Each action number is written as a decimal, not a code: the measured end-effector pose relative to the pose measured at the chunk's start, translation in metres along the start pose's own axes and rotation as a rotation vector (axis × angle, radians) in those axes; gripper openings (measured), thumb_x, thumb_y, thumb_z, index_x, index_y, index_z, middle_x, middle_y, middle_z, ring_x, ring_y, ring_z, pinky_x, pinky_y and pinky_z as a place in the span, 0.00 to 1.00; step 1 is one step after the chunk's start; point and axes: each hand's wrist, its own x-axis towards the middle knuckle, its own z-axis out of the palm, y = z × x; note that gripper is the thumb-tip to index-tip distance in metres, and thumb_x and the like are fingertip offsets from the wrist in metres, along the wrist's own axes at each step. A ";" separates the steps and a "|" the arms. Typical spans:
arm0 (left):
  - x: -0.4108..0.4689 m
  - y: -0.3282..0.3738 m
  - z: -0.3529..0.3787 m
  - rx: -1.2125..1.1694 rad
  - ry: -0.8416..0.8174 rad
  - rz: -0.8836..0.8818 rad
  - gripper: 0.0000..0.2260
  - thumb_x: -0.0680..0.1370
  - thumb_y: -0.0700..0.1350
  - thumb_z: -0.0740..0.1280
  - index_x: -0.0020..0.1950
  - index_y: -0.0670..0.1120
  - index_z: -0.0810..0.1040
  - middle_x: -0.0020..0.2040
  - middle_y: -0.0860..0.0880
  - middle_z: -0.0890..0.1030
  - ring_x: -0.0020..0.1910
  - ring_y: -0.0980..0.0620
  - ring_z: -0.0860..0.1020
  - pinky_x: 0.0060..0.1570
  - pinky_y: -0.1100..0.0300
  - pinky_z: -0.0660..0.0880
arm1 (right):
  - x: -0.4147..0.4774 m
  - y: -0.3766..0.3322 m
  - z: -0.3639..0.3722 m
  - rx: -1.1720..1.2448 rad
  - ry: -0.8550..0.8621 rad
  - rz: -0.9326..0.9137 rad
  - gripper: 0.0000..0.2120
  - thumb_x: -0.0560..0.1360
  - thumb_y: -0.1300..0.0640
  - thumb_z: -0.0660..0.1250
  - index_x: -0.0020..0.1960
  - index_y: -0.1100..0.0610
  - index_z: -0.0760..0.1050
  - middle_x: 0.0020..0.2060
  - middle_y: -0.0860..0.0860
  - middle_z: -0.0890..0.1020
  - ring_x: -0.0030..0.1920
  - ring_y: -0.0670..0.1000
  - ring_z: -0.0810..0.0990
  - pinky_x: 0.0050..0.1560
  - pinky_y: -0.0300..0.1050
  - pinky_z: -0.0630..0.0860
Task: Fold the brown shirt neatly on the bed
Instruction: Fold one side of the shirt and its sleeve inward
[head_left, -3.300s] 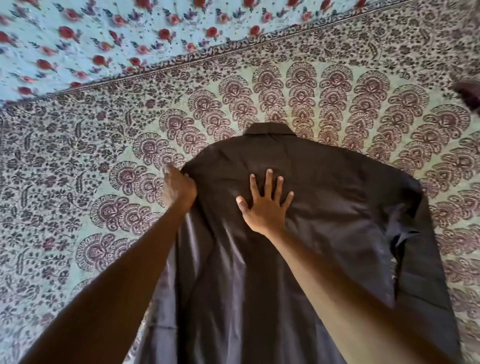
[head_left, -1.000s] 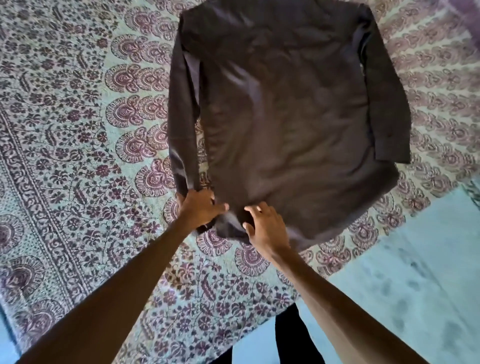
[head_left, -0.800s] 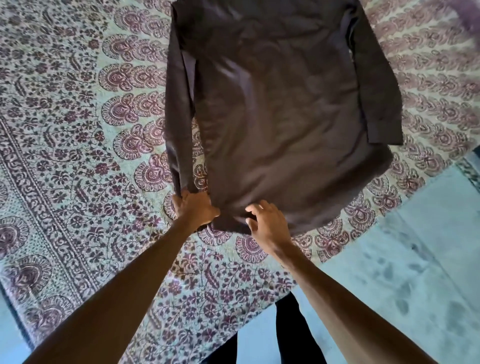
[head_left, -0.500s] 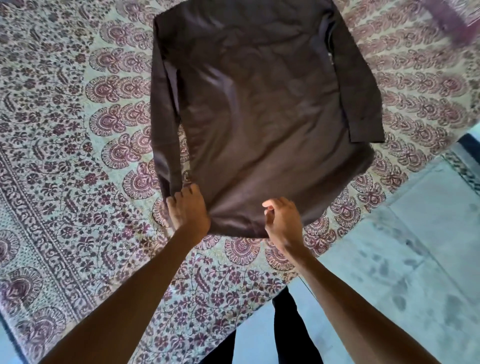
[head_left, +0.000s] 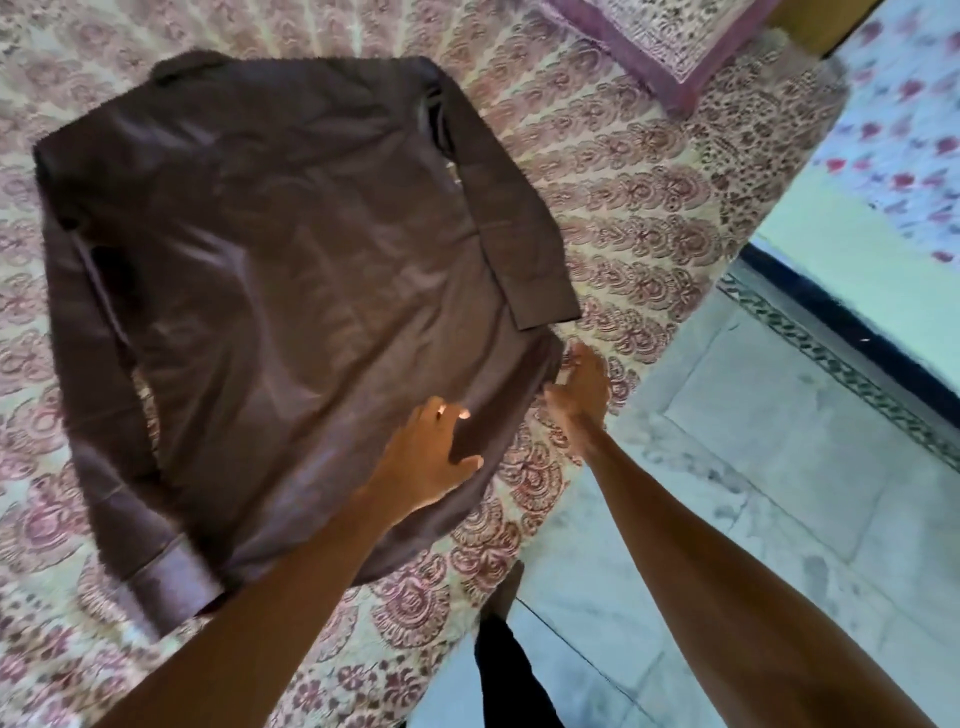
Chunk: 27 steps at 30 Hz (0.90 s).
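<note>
The brown shirt (head_left: 270, 291) lies back-up on the patterned bedsheet (head_left: 649, 208), collar at the far end, both long sleeves lying along its sides. My left hand (head_left: 431, 462) rests flat on the lower hem area with fingers spread. My right hand (head_left: 579, 387) sits at the shirt's lower right corner, just under the right sleeve cuff, fingers curled at the hem edge; whether it pinches the cloth is unclear because the hand is blurred.
A purple-bordered pillow (head_left: 660, 41) lies at the far right of the bed. The bed edge runs diagonally beside my right arm, with pale tiled floor (head_left: 779, 467) and a dark patterned border strip (head_left: 841, 364) beyond. My dark trouser leg (head_left: 509, 670) stands beside the bed.
Both hands moved right along the hem, from the lower left corner to the middle and the lower right corner. The left hand let go of the left sleeve cuff and now lies flat.
</note>
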 end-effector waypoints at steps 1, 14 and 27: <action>0.009 0.009 0.003 -0.008 -0.023 -0.022 0.31 0.71 0.61 0.69 0.69 0.48 0.68 0.63 0.46 0.68 0.63 0.44 0.70 0.58 0.48 0.72 | 0.012 0.000 -0.002 -0.019 -0.028 -0.015 0.18 0.70 0.59 0.70 0.60 0.57 0.75 0.54 0.57 0.79 0.54 0.58 0.78 0.51 0.50 0.74; 0.013 0.069 0.028 0.411 -0.091 -0.168 0.52 0.65 0.63 0.72 0.77 0.55 0.42 0.67 0.45 0.64 0.60 0.43 0.69 0.52 0.47 0.75 | 0.022 0.017 -0.050 0.713 -0.447 0.573 0.06 0.77 0.60 0.66 0.41 0.57 0.75 0.20 0.49 0.77 0.20 0.46 0.73 0.31 0.39 0.71; 0.027 0.109 0.051 0.336 0.115 -0.365 0.37 0.70 0.56 0.69 0.75 0.51 0.57 0.63 0.46 0.70 0.58 0.43 0.73 0.50 0.45 0.74 | 0.024 0.004 -0.053 0.781 -0.407 0.657 0.07 0.80 0.60 0.62 0.46 0.63 0.74 0.38 0.60 0.80 0.34 0.55 0.78 0.24 0.44 0.78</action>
